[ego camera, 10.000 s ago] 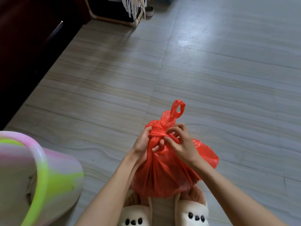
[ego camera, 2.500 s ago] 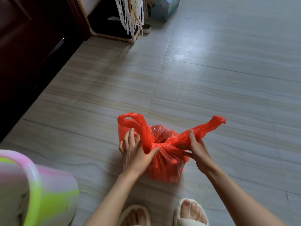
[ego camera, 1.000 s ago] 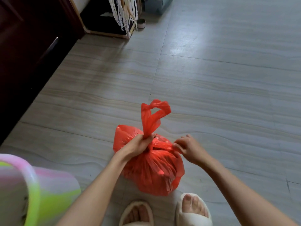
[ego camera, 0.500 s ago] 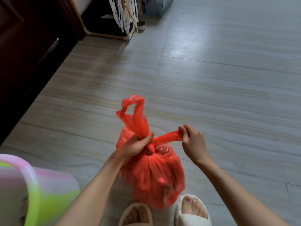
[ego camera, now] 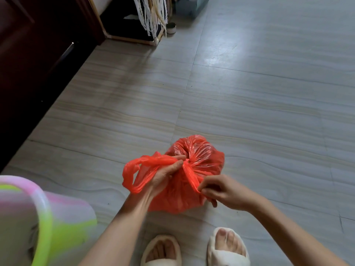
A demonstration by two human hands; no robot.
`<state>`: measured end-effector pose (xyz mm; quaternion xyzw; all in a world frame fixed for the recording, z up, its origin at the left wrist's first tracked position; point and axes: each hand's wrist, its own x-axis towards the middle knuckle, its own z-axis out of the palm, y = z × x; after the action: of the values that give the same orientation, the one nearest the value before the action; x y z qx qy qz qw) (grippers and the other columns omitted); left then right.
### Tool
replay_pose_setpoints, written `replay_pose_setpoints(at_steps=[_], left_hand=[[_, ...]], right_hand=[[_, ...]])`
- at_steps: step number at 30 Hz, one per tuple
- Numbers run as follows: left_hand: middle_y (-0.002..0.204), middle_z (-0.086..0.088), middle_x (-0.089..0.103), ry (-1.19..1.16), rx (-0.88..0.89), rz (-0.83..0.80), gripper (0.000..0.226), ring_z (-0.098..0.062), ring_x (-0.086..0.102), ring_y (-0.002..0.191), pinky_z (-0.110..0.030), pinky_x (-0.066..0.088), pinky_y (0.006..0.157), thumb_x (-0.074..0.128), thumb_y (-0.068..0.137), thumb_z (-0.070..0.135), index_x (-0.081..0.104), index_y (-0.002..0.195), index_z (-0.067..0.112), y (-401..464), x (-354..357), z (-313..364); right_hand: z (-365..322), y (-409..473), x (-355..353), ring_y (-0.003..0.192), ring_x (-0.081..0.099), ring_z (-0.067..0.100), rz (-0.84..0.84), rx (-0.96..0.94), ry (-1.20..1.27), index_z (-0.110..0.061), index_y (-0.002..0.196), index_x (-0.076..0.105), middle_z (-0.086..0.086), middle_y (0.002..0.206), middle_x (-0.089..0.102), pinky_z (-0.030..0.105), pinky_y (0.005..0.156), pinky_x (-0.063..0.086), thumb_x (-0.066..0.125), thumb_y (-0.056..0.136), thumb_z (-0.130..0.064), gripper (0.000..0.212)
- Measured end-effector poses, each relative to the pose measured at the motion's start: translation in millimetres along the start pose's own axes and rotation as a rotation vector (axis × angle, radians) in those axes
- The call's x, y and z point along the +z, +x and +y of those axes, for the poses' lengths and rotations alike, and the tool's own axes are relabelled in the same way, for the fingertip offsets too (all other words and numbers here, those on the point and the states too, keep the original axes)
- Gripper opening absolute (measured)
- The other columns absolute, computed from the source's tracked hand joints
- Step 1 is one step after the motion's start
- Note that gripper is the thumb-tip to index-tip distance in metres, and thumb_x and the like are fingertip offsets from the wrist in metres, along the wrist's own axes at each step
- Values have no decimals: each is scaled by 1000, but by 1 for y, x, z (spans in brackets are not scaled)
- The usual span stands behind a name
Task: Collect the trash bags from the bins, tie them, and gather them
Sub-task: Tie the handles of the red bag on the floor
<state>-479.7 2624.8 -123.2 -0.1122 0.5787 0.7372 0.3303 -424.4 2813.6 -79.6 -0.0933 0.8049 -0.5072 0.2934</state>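
A full red plastic trash bag (ego camera: 199, 156) sits on the tiled floor just ahead of my feet. Its neck is bunched together at the top. My left hand (ego camera: 163, 174) grips one handle loop, which hangs out to the left of the neck. My right hand (ego camera: 219, 191) pinches the other handle strip and pulls it down toward me on the right side. The lower part of the bag is hidden behind both hands.
A pink and green plastic bin (ego camera: 36, 221) stands at the lower left, close to my left arm. Dark wooden furniture (ego camera: 36, 54) runs along the left. A low wooden frame with hanging white fringe (ego camera: 149, 18) stands at the back. My slippers (ego camera: 226, 248) are just below the bag.
The left handle, held upright before, now lies out to the left in my left hand. My right hand has drawn its handle from the right side down toward me. The bag has tipped away.
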Motion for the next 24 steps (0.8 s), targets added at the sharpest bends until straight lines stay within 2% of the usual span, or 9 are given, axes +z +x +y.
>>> replay_pose_setpoints(at_steps=[2, 4, 7, 10, 13, 14, 17, 20, 24], left_hand=[[65, 6, 70, 15, -11, -6, 19, -2, 65, 59, -12, 50, 53, 49, 89, -2, 61, 92, 12, -2, 6, -1], [75, -3, 70, 7, 7, -6, 16, -9, 67, 65, -19, 54, 61, 57, 83, -1, 62, 90, 13, -3, 11, -1], [92, -13, 64, 112, 131, 58, 29, -22, 62, 84, -34, 51, 81, 76, 56, 15, 68, 85, 16, -2, 7, 9], [67, 9, 67, 304, 119, 28, 11, 0, 59, 65, -15, 49, 63, 64, 71, 7, 68, 82, 9, -1, 4, 15], [50, 15, 64, 353, 46, 18, 4, 6, 58, 50, -10, 47, 52, 56, 86, 9, 60, 85, 7, -13, 4, 17], [50, 11, 64, 416, 29, -9, 5, 6, 58, 49, -13, 48, 53, 57, 86, 10, 60, 83, 6, -20, 6, 19], [78, 5, 62, 728, 272, 7, 14, 7, 57, 69, -13, 44, 71, 62, 77, 10, 67, 88, 5, -23, 9, 18], [97, -3, 62, 992, 484, 140, 27, -12, 60, 90, -18, 44, 81, 54, 73, 18, 62, 99, 14, -22, 3, 4], [89, -10, 63, 1334, 696, 339, 35, -30, 62, 79, -35, 47, 69, 47, 75, 17, 45, 111, 15, -23, -2, -6]], right_hand=[[2, 5, -2, 61, 57, 9, -66, 7, -217, -17, 90, 67, -9, 68, 61, 21, 63, 43, 54, 87, -4, 18], [1, 10, -6, 81, 59, 14, -110, 18, -527, -23, 102, 69, -5, 87, 69, 22, 70, 41, 56, 86, -13, 23], [2, 11, -9, 76, 59, 23, 215, -196, -790, -28, 84, 70, -2, 77, 66, 31, 64, 50, 48, 75, -29, 23], [9, 19, -8, 79, 59, 26, 545, -296, -720, -16, 85, 57, 5, 87, 62, 32, 55, 48, 44, 71, -24, 21], [22, 40, -8, 106, 53, 22, 499, -342, -865, -22, 116, 49, 5, 119, 61, 32, 79, 47, 46, 74, -25, 42], [28, 45, -9, 106, 56, 23, 443, -340, -944, -27, 118, 50, 1, 118, 63, 33, 76, 50, 46, 76, -31, 43], [41, 50, -6, 86, 62, 28, 355, -362, -930, -26, 97, 58, 0, 85, 63, 32, 55, 53, 56, 79, -32, 19], [45, 48, 3, 77, 58, 27, 362, -420, -886, -23, 88, 57, 3, 76, 56, 33, 52, 52, 51, 83, -33, 13], [40, 47, 12, 80, 49, 22, 440, -456, -837, -20, 95, 61, 3, 76, 56, 35, 55, 53, 41, 88, -41, 30]])
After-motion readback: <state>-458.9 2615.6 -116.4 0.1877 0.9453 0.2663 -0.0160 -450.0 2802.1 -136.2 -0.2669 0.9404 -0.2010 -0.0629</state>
